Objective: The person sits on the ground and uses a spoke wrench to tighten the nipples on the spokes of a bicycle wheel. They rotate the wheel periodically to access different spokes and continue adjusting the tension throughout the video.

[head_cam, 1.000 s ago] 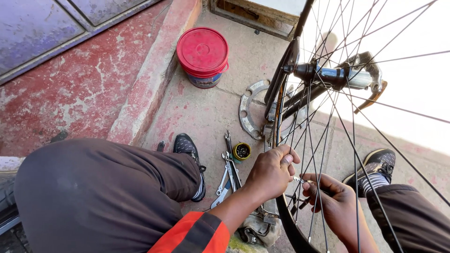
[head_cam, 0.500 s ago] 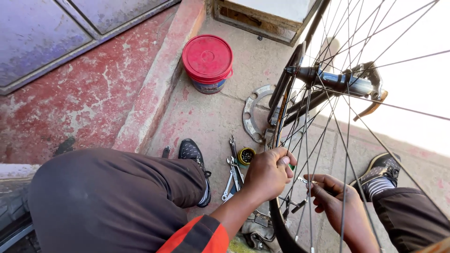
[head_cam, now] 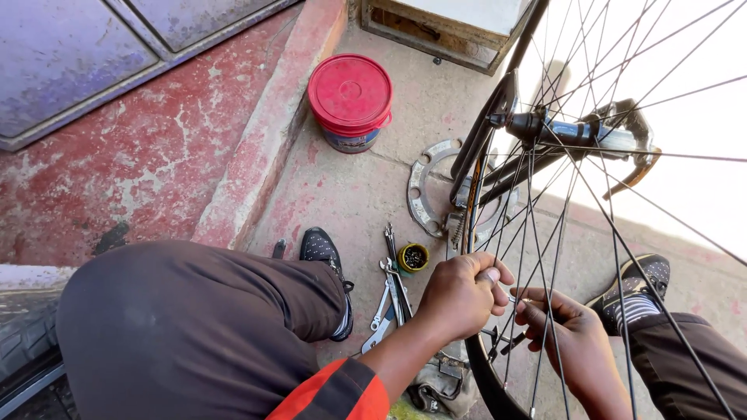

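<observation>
Thin bright metal spokes (head_cam: 545, 257), shiny metal hub (head_cam: 576, 131), matt black rubber tyre (head_cam: 486, 373). Glossy red plastic bucket lid (head_cam: 350, 91). Dull grey metal ring (head_cam: 424, 194) and pliers (head_cam: 393, 292) on rough concrete floor (head_cam: 350, 194). Worn, flaking red paint on step (head_cam: 140, 171). Matt brown cloth trousers (head_cam: 194, 327).

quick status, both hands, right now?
Left hand: closed, fingers pinched at a spoke near the wheel rim.
Right hand: fingers curled among the spokes beside it; whether it grips anything cannot be told.
</observation>
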